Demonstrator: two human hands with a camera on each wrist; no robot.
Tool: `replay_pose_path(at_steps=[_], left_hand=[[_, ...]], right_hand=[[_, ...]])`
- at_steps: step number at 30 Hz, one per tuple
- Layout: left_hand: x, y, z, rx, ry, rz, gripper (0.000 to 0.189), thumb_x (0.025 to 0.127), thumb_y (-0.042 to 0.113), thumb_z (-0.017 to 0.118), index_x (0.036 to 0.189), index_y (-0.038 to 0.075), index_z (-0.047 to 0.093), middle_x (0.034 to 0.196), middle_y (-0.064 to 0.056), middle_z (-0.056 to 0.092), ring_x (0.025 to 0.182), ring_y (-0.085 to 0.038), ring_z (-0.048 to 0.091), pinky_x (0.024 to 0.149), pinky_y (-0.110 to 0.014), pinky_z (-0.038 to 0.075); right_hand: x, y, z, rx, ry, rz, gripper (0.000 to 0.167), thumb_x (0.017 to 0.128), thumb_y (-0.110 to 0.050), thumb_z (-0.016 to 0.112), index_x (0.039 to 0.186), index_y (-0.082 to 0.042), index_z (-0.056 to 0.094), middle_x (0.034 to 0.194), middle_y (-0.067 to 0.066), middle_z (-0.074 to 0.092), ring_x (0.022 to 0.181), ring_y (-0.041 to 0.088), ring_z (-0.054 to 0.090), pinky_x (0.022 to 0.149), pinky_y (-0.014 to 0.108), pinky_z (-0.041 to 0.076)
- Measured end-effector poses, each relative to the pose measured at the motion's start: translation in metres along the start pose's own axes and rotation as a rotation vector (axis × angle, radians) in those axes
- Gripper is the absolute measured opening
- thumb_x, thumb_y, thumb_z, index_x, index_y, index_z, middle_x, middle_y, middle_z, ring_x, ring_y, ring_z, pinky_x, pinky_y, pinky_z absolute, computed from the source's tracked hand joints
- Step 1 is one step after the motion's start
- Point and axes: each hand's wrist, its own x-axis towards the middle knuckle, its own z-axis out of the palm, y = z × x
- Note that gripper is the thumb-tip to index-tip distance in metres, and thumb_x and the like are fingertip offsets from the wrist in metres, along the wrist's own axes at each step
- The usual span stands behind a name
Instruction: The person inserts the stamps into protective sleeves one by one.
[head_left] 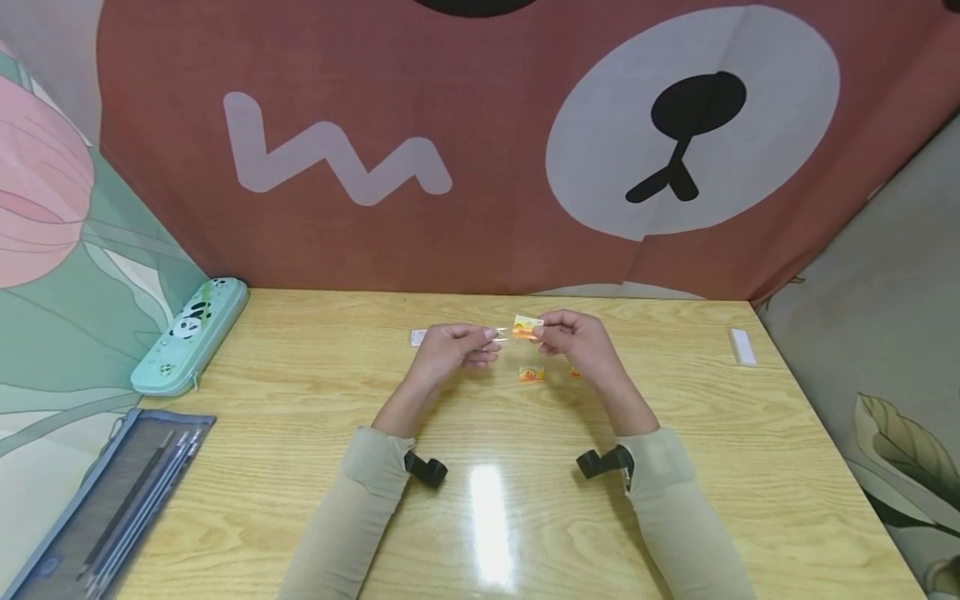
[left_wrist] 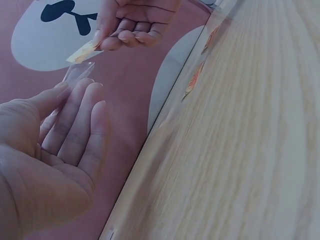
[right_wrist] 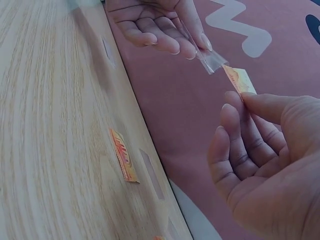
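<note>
Over the table my left hand [head_left: 453,346] pinches a small clear plastic sleeve [right_wrist: 212,61] between thumb and fingers, its open end pointing right. Facing it, my right hand [head_left: 579,342] holds a small orange-and-yellow printed card [head_left: 527,327] by its edge, between thumb and index finger. In the right wrist view the card's corner is right at the sleeve's mouth. A similar orange printed piece [head_left: 532,375] lies on the table below the hands. Another orange piece [head_left: 575,372] is mostly hidden by the right hand. A small white piece [head_left: 417,337] shows beside the left hand.
A white block [head_left: 743,347] lies at the table's right side. At the left stand a mint panda pencil case [head_left: 191,333] and, nearer, a blue-edged mesh pouch [head_left: 135,475] with pencils. A brown bear-print cloth [head_left: 495,242] hangs behind the wooden table [head_left: 300,400].
</note>
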Motion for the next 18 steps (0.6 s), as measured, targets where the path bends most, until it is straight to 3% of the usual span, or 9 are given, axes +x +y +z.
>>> replay_pose_path(at_steps=[9, 18], left_hand=[[-0.0005, 0.0010, 0.0002, -0.004, -0.004, 0.002, 0.032, 0.098, 0.021, 0.070, 0.117, -0.004, 0.072, 0.097, -0.014, 0.079, 0.080, -0.015, 0.078, 0.084, -0.042, 0.063], [0.0000, 0.0016, -0.0004, -0.011, -0.001, 0.006, 0.030, 0.097, 0.021, 0.071, 0.115, -0.003, 0.073, 0.090, -0.009, 0.079, 0.078, -0.015, 0.078, 0.087, -0.047, 0.061]], right_hand=[[-0.0013, -0.0010, -0.0007, -0.011, 0.002, -0.012, 0.030, 0.097, -0.017, 0.069, 0.116, 0.006, 0.066, 0.084, -0.009, 0.073, 0.073, 0.007, 0.069, 0.081, 0.038, 0.063], [-0.0005, -0.0003, 0.0000, -0.061, -0.042, 0.009, 0.027, 0.097, -0.018, 0.069, 0.113, 0.004, 0.068, 0.090, 0.002, 0.075, 0.079, 0.015, 0.069, 0.085, 0.044, 0.062]])
